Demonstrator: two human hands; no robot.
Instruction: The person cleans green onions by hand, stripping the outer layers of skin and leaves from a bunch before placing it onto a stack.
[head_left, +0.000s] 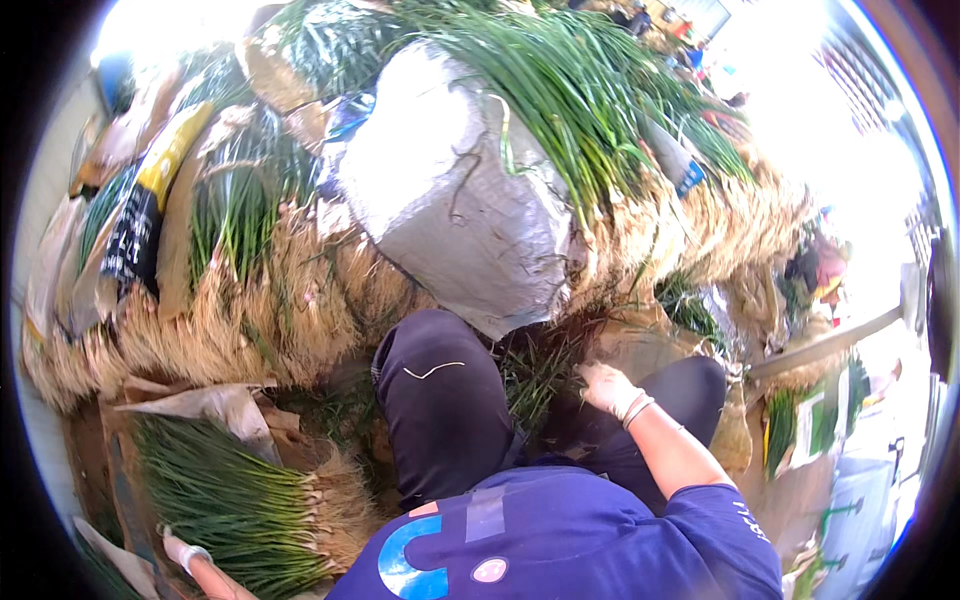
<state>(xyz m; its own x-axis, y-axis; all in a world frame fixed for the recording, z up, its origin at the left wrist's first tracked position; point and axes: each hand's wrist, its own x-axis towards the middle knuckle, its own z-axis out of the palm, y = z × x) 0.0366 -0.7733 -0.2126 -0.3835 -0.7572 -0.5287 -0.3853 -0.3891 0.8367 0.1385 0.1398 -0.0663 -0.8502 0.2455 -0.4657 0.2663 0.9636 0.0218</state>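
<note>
At lower left, my left hand (180, 551) in a white glove lies against the leaf ends of a thick layer of green onions (232, 495). Its fingers are partly hidden, so I cannot tell whether it grips the leaves. The roots of this layer point right, toward my body. My right hand (609, 388), also gloved, hovers by my right thigh, above cut green leaves (536, 379) on the ground. Its fingers are bent, but whether something is in them is unclear. Before my knees, a whitish plastic sheet (480, 247) drapes over the stacked bundles.
Long green onions (555, 97) lie across the sheet's far right side, their pale roots (720, 217) facing me. More rooted bundles (232, 330) line the left, beside a yellow and black printed sack (154, 195). A bar (825, 343) juts in at right. People are in the distance.
</note>
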